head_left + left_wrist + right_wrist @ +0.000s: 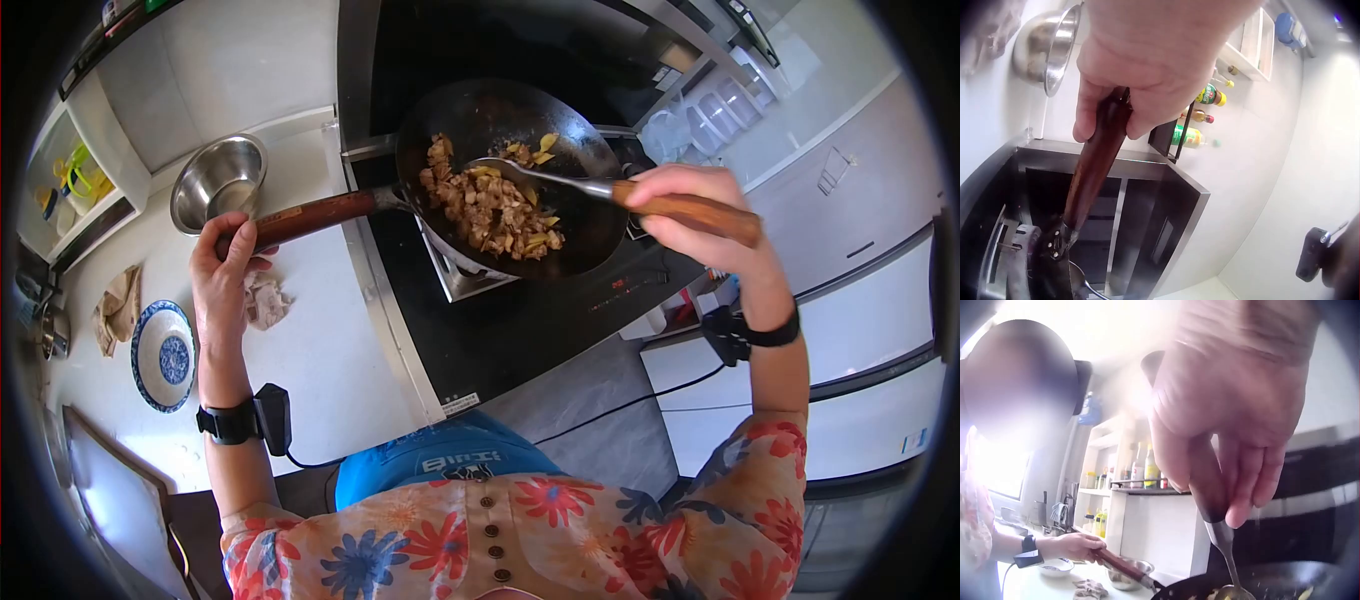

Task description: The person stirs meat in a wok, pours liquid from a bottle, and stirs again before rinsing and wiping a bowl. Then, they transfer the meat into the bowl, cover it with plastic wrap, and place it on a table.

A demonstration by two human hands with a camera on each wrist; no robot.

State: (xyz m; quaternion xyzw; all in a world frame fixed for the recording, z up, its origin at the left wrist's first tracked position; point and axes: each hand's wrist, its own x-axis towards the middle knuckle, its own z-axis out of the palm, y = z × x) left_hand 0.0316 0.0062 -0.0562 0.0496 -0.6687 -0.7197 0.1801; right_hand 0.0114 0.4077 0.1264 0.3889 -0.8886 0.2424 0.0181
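A dark wok (590, 230) sits on the stove, tilted a little, with browned chopped meat (490, 215) and yellow slices (545, 150) inside. My left hand (222, 262) grips the end of its reddish wooden handle (320, 213); the left wrist view shows fingers and thumb wrapped about that handle (1094, 165). In my right hand (695, 210) is a spatula with a wooden handle (720, 218) and metal shaft (570, 181). Its head lies among the meat, partly hidden by it. Seen from the right wrist, the spatula (1222, 540) points down into the wok.
Left of the stove, a steel bowl (185, 190), a blue-and-white dish (145, 365) and crumpled cloths (120, 305) lie on the white counter (310, 370). Bottles (1210, 95) stand on a wall rack. The black cooktop (470, 350) has a front control panel. A cable (630, 400) hangs near my body.
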